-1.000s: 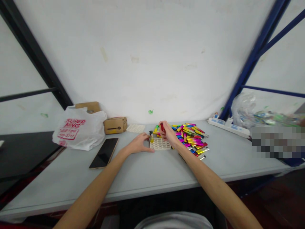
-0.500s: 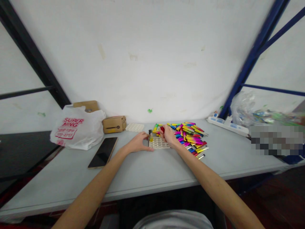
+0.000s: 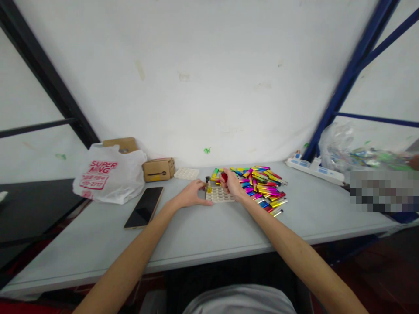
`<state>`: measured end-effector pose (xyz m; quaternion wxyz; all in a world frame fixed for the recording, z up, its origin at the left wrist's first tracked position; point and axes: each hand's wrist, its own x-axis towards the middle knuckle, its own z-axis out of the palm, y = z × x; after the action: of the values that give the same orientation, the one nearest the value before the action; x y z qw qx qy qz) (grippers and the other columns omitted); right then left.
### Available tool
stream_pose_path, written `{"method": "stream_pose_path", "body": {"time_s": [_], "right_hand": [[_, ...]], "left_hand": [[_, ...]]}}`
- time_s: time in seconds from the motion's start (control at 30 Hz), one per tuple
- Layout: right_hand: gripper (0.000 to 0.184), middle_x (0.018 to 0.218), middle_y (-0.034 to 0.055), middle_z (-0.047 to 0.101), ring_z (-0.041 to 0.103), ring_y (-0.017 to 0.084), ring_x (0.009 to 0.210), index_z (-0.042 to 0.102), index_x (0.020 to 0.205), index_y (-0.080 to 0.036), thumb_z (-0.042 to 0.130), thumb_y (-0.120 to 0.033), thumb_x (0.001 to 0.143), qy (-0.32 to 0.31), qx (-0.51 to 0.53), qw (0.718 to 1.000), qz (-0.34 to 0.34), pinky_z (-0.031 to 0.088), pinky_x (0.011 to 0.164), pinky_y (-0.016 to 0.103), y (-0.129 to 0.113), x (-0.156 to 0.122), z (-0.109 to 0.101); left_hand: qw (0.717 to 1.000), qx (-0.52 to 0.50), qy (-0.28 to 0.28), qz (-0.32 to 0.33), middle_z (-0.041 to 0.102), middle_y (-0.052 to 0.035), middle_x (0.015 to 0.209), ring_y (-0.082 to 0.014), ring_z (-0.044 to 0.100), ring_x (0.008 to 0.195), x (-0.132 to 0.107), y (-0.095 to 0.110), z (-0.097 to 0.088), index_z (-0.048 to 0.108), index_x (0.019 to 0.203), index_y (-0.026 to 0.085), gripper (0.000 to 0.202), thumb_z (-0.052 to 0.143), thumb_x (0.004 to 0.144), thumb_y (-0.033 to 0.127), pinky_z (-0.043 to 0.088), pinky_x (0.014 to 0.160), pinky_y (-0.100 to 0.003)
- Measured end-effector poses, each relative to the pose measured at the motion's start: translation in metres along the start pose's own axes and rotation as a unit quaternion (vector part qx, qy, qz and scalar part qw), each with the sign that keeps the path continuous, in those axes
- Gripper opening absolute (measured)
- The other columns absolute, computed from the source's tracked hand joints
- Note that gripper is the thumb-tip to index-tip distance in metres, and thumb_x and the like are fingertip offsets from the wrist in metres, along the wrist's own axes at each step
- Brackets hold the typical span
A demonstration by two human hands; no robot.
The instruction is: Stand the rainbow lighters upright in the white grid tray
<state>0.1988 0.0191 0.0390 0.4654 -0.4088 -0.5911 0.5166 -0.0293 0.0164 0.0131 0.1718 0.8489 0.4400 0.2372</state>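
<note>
Holding: the right hand [image 3: 233,186] has its fingers curled tight around a small red stick [image 3: 224,176], just over the far edge of the pale square plastic tray with round holes [image 3: 220,196].
Left hand: the left hand [image 3: 191,196] lies loosely open. Its fingertips touch the tray's left edge, and it has hold of nothing.
Bottle: a little yellow bottle with a black cap [image 3: 208,185] stands upright at the tray's far left corner, between the two hands.
Pile: a heap of shiny rainbow-coloured sticks [image 3: 263,187] lies just right of the tray, beside the right hand.
Phone: a flat dark phone with a gold edge [image 3: 144,207] lies left of the tray, well apart.
Bag: a white plastic bag with red letters [image 3: 108,173] sits further left of the tray than the phone.
Box: a small brown cardboard box [image 3: 159,169] sits behind the tray, to its left.
Second tray: a smaller white tray with holes [image 3: 186,173] lies between the box and the tray.
Table: the grey table [image 3: 209,231] carries the tray and everything around it.
</note>
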Motion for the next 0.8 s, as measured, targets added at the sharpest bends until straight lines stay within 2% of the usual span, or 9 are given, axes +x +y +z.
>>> {"method": "stream_pose_path", "body": {"time_s": [0.1, 0.2, 0.3, 0.37, 0.47, 0.57, 0.63, 0.73, 0.8], "right_hand": [[0.058, 0.048, -0.0036, 0.032, 0.029, 0.014, 0.044, 0.033, 0.062, -0.028, 0.03, -0.072, 0.1, 0.03, -0.033, 0.999, -0.028, 0.025, 0.044, 0.028, 0.002, 0.002, -0.003], [0.057, 0.048, -0.0028, 0.034, 0.03, 0.014, 0.045, 0.033, 0.063, -0.028, 0.029, -0.069, 0.102, 0.028, -0.039, 0.998, -0.042, 0.025, 0.044, 0.028, 0.002, 0.002, -0.006], [0.061, 0.05, -0.0046, 0.031, 0.028, 0.014, 0.045, 0.036, 0.065, -0.028, 0.03, -0.078, 0.099, 0.023, -0.011, 0.999, -0.036, 0.024, 0.044, 0.028, 0.002, 0.002, -0.007], [0.066, 0.052, -0.0053, 0.033, 0.03, 0.013, 0.046, 0.041, 0.068, -0.027, 0.033, -0.086, 0.095, 0.01, 0.0, 0.999, -0.043, 0.026, 0.045, 0.028, 0.003, 0.004, -0.006], [0.069, 0.059, -0.0045, 0.044, 0.039, 0.014, 0.049, 0.055, 0.078, -0.024, 0.04, -0.09, 0.092, -0.014, 0.003, 0.996, -0.089, 0.033, 0.049, 0.028, 0.004, 0.007, -0.005], [0.064, 0.069, -0.0034, 0.055, 0.051, 0.015, 0.059, 0.064, 0.095, -0.023, 0.051, -0.086, 0.091, -0.033, -0.024, 0.989, -0.139, 0.043, 0.057, 0.029, 0.005, 0.008, -0.007], [0.058, 0.078, -0.0004, 0.063, 0.059, 0.018, 0.072, 0.067, 0.095, -0.023, 0.06, -0.081, 0.091, -0.037, -0.075, 0.98, -0.179, 0.049, 0.069, 0.031, 0.005, 0.008, -0.01], [0.052, 0.088, 0.0051, 0.07, 0.064, 0.022, 0.089, 0.07, 0.085, -0.021, 0.067, -0.074, 0.091, 0.019, -0.167, 0.955, -0.245, 0.05, 0.082, 0.033, 0.003, 0.005, -0.014], [0.05, 0.083, 0.0048, 0.071, 0.065, 0.021, 0.083, 0.07, 0.084, -0.021, 0.066, -0.069, 0.095, 0.046, -0.192, 0.946, -0.257, 0.05, 0.08, 0.033, 0.002, 0.002, -0.015]], "left_hand": [[1.0, -0.004, -0.004, -0.003, 0.069, -0.0087, 0.107, -0.0323, 0.066, 0.1, 0.0, 0.001, -0.001, 0.075, 0.104, 0.019, 0.072, 0.089, 0.062, 0.077, 0.055, 0.096, -0.044], [1.0, -0.004, -0.006, -0.004, 0.069, -0.0089, 0.107, -0.0324, 0.066, 0.099, 0.001, 0.001, -0.001, 0.075, 0.105, 0.019, 0.073, 0.089, 0.062, 0.076, 0.055, 0.096, -0.044], [1.0, -0.002, -0.003, -0.005, 0.068, -0.0091, 0.106, -0.0324, 0.066, 0.099, 0.0, 0.001, 0.0, 0.074, 0.104, 0.019, 0.073, 0.089, 0.062, 0.076, 0.055, 0.095, -0.044], [1.0, -0.001, -0.003, -0.004, 0.068, -0.0094, 0.107, -0.0325, 0.066, 0.099, 0.0, 0.001, -0.001, 0.074, 0.105, 0.018, 0.073, 0.088, 0.063, 0.077, 0.055, 0.095, -0.044], [1.0, 0.0, -0.006, -0.003, 0.068, -0.0094, 0.108, -0.0326, 0.066, 0.1, 0.0, 0.002, -0.001, 0.074, 0.106, 0.018, 0.074, 0.088, 0.063, 0.077, 0.055, 0.096, -0.044], [1.0, 0.004, -0.006, -0.003, 0.068, -0.0092, 0.107, -0.0324, 0.066, 0.1, 0.001, 0.003, -0.001, 0.074, 0.103, 0.018, 0.072, 0.088, 0.063, 0.077, 0.054, 0.096, -0.044], [1.0, 0.006, -0.006, -0.004, 0.069, -0.0092, 0.106, -0.0319, 0.065, 0.1, 0.001, 0.002, -0.001, 0.074, 0.102, 0.018, 0.072, 0.088, 0.063, 0.076, 0.054, 0.095, -0.043], [1.0, 0.007, -0.006, -0.005, 0.069, -0.0089, 0.106, -0.0314, 0.065, 0.099, 0.001, 0.002, -0.001, 0.074, 0.103, 0.019, 0.071, 0.088, 0.063, 0.076, 0.054, 0.095, -0.042], [1.0, 0.009, -0.006, -0.006, 0.069, -0.0088, 0.106, -0.0314, 0.066, 0.099, 0.001, 0.003, -0.002, 0.075, 0.103, 0.019, 0.071, 0.089, 0.063, 0.075, 0.054, 0.094, -0.042]]}}
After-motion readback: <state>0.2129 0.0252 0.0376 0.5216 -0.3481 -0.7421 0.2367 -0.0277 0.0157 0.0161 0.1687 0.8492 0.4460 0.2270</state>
